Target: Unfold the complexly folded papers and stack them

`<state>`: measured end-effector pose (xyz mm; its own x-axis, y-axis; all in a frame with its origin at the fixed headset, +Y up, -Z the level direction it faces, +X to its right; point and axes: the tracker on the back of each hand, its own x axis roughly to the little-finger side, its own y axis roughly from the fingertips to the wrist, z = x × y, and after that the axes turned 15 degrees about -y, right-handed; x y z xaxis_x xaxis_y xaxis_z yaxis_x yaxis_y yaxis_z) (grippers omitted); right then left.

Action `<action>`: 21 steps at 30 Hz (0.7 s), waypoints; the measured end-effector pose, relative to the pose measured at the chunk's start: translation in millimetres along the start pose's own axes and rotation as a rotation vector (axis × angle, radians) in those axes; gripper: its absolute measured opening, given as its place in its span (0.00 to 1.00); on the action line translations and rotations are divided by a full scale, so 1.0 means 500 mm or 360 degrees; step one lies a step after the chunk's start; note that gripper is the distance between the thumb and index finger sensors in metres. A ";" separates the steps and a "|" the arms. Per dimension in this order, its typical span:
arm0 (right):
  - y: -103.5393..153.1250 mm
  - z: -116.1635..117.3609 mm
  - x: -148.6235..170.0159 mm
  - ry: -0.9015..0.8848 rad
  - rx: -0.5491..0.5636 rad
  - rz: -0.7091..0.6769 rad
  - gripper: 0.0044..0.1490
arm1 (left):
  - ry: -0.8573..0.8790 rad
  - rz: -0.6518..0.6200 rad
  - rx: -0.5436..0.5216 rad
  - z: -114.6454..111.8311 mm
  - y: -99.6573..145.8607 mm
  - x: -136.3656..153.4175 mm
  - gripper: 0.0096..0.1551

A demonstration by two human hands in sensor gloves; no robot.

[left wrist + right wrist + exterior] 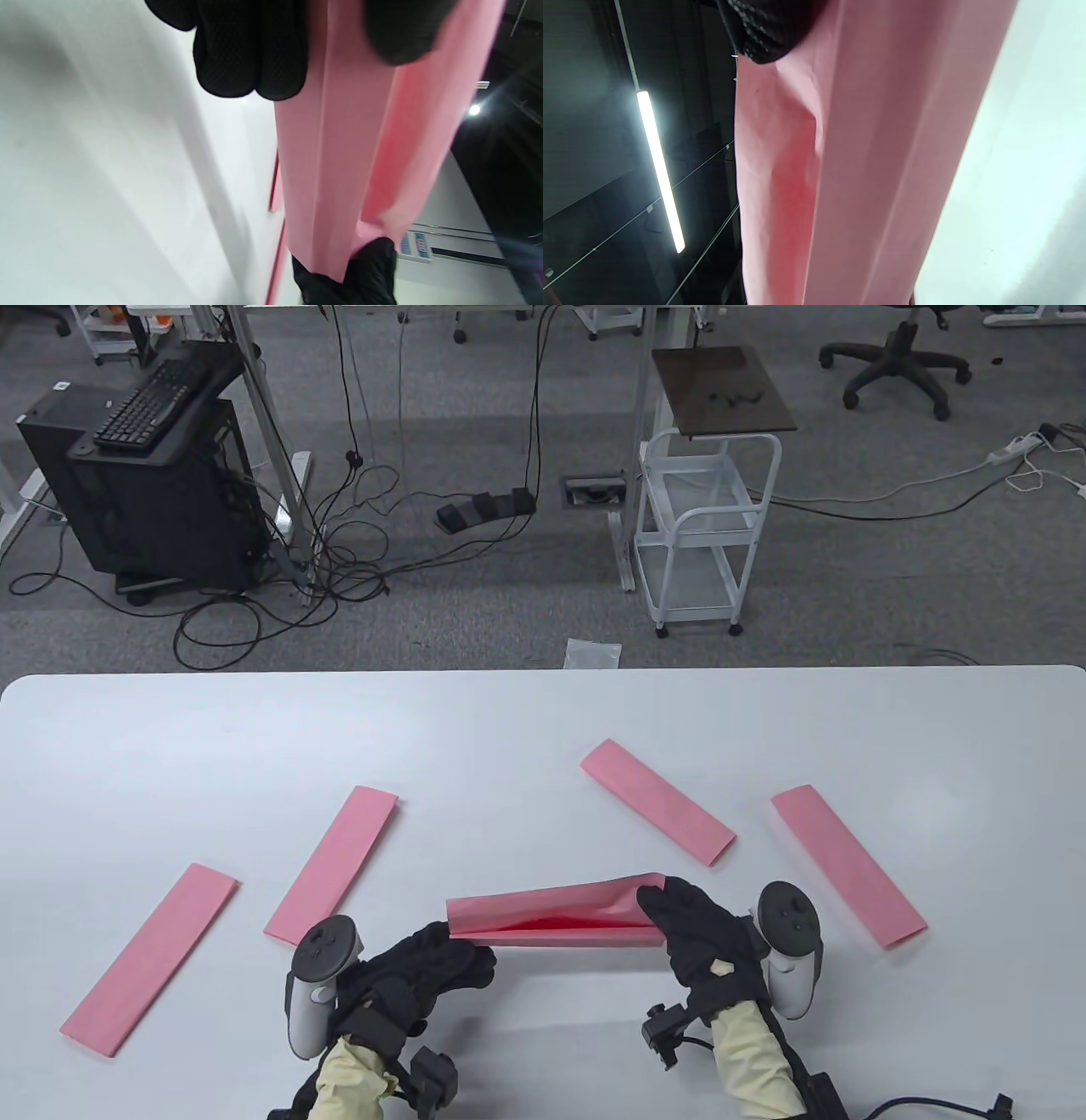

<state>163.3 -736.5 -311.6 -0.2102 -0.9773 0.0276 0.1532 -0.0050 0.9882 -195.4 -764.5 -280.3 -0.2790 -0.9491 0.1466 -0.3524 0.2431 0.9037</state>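
A pink folded paper (551,912) is held just above the white table (509,729) near its front edge, its layers parting along the near side. My left hand (462,954) pinches its left end and my right hand (666,903) pinches its right end. The left wrist view shows the same paper (339,169) running down from my left hand's fingers (250,55) to the other glove at the bottom. The right wrist view is filled by the paper (848,169), with a fingertip (763,29) on it at the top.
Several more folded pink strips lie flat on the table: one at far left (153,959), one at centre left (333,864), one behind the hands (657,800) and one at right (847,864). A white cart (704,534) and cables stand on the floor beyond the table.
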 end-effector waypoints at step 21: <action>-0.050 -0.039 -0.004 0.0047 0.0106 0.0315 0.25 | -0.0747 -0.0551 -0.0298 -0.019 0.038 -0.034 0.50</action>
<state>179.0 -738.7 -339.2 -0.1539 -0.9635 0.2190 0.1245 0.2010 0.9717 -188.7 -745.6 -261.5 -0.5551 -0.7667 -0.3226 -0.3418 -0.1433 0.9288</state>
